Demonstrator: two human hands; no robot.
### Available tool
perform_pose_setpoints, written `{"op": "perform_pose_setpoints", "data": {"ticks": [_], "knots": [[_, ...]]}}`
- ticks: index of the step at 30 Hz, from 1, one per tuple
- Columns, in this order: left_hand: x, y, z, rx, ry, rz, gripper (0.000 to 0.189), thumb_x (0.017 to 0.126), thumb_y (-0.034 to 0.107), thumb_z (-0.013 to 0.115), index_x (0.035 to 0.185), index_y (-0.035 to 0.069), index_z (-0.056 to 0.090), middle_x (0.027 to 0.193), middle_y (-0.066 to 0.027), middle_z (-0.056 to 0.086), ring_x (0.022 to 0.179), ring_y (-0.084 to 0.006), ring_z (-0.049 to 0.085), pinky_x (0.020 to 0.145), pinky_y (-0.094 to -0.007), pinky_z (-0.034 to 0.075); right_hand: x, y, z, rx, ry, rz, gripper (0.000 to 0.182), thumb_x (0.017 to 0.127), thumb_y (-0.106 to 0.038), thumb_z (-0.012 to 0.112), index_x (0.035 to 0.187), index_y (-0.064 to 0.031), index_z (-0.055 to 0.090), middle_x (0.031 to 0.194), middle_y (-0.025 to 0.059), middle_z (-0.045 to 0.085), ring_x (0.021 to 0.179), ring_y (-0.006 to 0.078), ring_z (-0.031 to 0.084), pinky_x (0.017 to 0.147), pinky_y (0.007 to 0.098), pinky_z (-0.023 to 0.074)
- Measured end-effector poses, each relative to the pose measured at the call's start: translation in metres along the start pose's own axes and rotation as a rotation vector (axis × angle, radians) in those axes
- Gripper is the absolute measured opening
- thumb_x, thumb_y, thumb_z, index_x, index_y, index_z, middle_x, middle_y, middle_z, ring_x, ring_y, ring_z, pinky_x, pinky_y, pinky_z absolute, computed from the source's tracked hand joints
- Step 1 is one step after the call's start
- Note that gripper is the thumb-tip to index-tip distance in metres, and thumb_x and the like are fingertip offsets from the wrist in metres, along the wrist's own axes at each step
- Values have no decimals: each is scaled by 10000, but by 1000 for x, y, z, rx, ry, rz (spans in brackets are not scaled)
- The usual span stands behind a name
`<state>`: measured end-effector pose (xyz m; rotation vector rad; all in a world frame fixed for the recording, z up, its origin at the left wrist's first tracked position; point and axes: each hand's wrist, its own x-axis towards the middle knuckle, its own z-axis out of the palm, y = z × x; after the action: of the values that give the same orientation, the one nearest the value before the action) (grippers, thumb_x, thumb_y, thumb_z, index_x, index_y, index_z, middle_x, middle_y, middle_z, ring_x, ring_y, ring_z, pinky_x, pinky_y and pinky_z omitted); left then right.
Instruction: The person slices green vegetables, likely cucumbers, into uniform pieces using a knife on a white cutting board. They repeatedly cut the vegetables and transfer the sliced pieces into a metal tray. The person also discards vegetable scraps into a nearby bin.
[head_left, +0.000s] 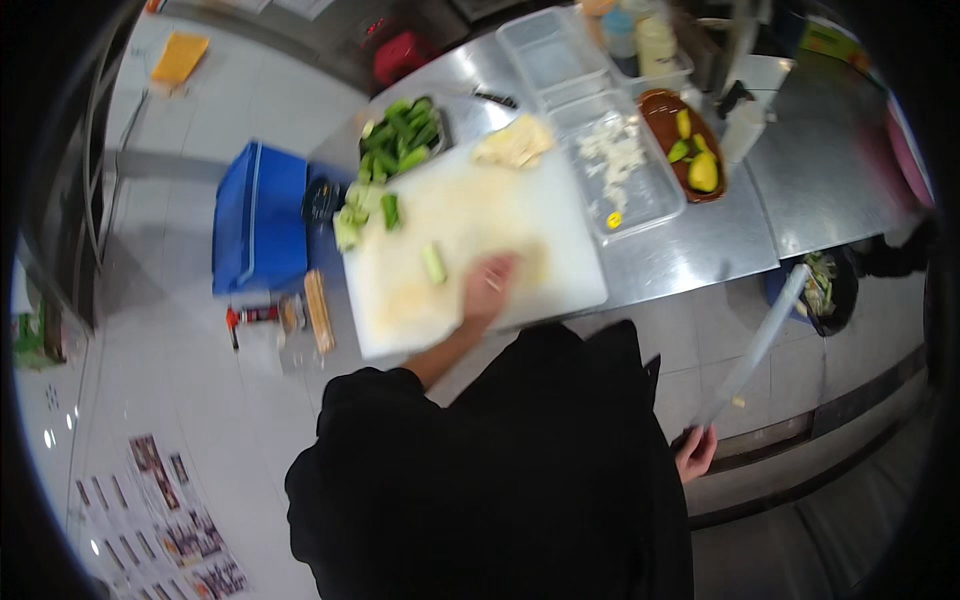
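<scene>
My left hand, blurred, is low over the white cutting board; whether it holds anything is unclear. Left of it lies a cut piece of pale green vegetable. A darker green piece and pale green chunks sit at the board's left edge, below a metal container of cut green vegetables. A pale yellowish heap rests at the far edge. At the right, away from the board, my right hand grips a long, pale, blade-like tool, its far end near the bin.
A clear plastic tub with white pieces and a brown dish of yellow and green pieces stand right of the board. A black-lined bin holds scraps. A blue container stands left; a small black-handled knife lies behind.
</scene>
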<state>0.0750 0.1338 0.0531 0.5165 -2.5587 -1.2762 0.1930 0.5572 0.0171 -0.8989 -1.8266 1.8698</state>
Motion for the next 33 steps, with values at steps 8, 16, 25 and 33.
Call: {"op": "perform_pose_setpoints", "data": {"ticks": [8, 16, 25, 33], "knots": [[12, -98, -62, -48, 105, -349, 611, 872, 242, 748, 1426, 99, 533, 1179, -198, 528, 811, -254, 630, 789, -388, 558, 26, 5, 110, -329, -718, -61, 236, 981, -127, 667, 1167, 15, 695, 867, 70, 718, 768, 107, 642, 698, 262, 513], [85, -61, 16, -8, -45, -196, 532, 804, 176, 783, 1314, 146, 635, 1135, -164, 484, 716, -228, 675, 716, -330, 587, -17, 5, 180, -742, -739, -214, 243, 952, -218, 675, 1158, -100, 726, 898, 194, 733, 820, 336, 731, 705, 380, 552], [104, -7, 58, 258, -164, -11, 628, 899, 228, 698, 1474, 110, 476, 1076, -187, 488, 1025, -348, 567, 930, -445, 477, -17, -2, 213, -652, -692, -173, 300, 962, -227, 626, 1247, -174, 704, 878, 214, 717, 797, 398, 699, 698, 428, 531], [144, -24, 77, 191, -194, 248, 490, 947, 101, 598, 1429, 67, 515, 1106, -181, 459, 997, -327, 512, 921, -409, 438, -14, 0, 228, -633, -703, -148, 292, 951, -194, 611, 1216, -199, 732, 769, 228, 660, 689, 397, 631, 657, 442, 495]]}}
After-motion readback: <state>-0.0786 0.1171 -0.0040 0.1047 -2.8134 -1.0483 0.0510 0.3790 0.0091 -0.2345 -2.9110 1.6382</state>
